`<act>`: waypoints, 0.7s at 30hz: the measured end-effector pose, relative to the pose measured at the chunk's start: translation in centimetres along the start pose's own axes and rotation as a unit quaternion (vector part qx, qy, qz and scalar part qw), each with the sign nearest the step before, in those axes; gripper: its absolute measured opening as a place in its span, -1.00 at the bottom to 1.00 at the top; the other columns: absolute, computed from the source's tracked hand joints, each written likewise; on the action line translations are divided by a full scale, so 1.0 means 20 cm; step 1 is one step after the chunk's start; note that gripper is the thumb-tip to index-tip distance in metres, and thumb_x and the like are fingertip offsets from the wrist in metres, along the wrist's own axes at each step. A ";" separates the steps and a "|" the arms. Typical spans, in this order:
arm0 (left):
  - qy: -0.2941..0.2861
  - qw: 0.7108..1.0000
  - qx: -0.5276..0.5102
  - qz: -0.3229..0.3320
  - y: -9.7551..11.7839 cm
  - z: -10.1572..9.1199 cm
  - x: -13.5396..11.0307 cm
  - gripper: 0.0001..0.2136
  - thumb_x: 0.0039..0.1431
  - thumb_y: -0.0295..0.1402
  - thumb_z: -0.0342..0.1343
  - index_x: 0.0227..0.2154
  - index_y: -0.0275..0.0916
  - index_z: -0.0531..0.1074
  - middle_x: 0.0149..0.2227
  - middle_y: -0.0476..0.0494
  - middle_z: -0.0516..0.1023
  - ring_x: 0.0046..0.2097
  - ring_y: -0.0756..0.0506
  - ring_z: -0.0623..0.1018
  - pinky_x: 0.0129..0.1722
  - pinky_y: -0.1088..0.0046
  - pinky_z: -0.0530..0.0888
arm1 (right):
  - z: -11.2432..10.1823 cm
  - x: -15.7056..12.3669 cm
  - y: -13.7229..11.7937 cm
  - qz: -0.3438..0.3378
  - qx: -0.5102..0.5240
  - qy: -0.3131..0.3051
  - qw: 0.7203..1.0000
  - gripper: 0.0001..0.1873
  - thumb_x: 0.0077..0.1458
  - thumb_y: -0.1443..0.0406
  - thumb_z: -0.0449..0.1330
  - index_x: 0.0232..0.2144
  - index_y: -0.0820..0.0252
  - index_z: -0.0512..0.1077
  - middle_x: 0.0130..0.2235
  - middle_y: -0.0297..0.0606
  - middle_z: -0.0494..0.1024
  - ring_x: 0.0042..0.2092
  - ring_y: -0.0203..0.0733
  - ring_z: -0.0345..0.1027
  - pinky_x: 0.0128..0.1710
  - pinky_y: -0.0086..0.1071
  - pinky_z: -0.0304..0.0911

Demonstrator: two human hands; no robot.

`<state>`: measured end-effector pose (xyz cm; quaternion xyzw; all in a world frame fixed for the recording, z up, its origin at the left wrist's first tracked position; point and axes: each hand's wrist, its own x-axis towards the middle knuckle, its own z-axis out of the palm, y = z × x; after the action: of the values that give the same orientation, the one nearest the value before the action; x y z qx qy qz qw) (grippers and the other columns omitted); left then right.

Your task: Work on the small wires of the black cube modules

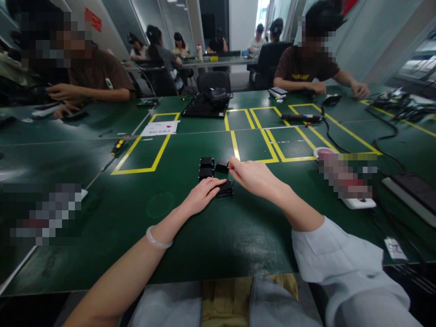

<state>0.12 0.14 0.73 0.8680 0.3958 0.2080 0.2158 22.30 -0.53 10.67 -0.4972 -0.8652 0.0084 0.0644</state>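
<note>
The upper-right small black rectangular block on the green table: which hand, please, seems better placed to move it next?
Probably the right hand: its fingertips are at the right end of that small black block, whereas the left hand lies across the lower black block.

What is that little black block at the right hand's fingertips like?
The black block looks small, dark and boxy, perhaps plastic. Slightly tilted, it meets the fingertips of the right hand, to the right of two similar blocks and beyond the left hand. Its underside is hidden.
</note>
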 end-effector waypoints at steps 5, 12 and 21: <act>0.001 1.000 -0.003 0.000 0.00 0.00 0.00 -0.63 0.42 -0.27 -0.21 0.20 -0.10 0.27 0.07 -0.13 0.38 0.12 -0.13 0.37 0.18 0.26 0.29 | -0.01 0.00 0.00 0.000 0.009 -0.009 1.000 -0.71 0.32 0.20 -0.17 -0.06 0.17 0.25 -0.29 -0.20 0.58 -0.32 -0.16 0.44 -0.47 -0.37 -0.10; 0.001 1.000 0.000 -0.003 0.00 0.00 0.00 -0.63 0.42 -0.27 -0.20 0.20 -0.10 0.27 0.06 -0.13 0.39 0.11 -0.13 0.37 0.17 0.27 0.30 | -0.01 0.00 0.00 0.007 0.020 -0.010 1.000 -0.71 0.32 0.19 -0.16 -0.06 0.16 0.26 -0.27 -0.21 0.59 -0.32 -0.18 0.43 -0.46 -0.37 -0.09; 0.000 1.000 -0.003 0.002 -0.01 0.00 0.00 -0.63 0.42 -0.27 -0.21 0.20 -0.12 0.27 0.06 -0.14 0.39 0.12 -0.12 0.36 0.17 0.28 0.30 | 0.00 0.01 0.01 0.005 0.031 0.006 0.999 -0.71 0.31 0.19 -0.14 -0.08 0.16 0.28 -0.31 -0.23 0.58 -0.35 -0.21 0.41 -0.46 -0.38 -0.11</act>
<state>0.08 0.20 0.64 0.8679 0.3937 0.2100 0.2184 22.33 -0.28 10.77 -0.4995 -0.8615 0.0327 0.0846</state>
